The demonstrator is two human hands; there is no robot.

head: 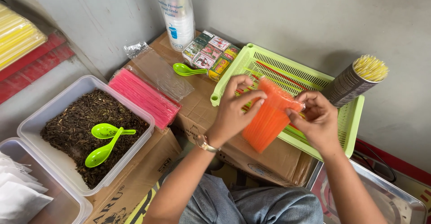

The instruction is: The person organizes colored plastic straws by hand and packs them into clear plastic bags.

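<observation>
My left hand [236, 109] and my right hand [318, 118] both grip a clear plastic pack of orange straws [269, 116], held tilted above the near edge of a light green slotted tray [287, 78]. My left fingers pinch the pack's upper end, while my right fingers pinch its right side. The tray rests on a cardboard box [202, 107] and holds more straws under the pack.
A pack of pink straws [143, 96] and an empty clear bag [157, 69] lie on the box. A green spoon [188, 70], small colourful packets [208, 53], a cup stack [176, 13], a cup of yellow straws [357, 80], and a tub of dry leaves [85, 125] with two green spoons surround them.
</observation>
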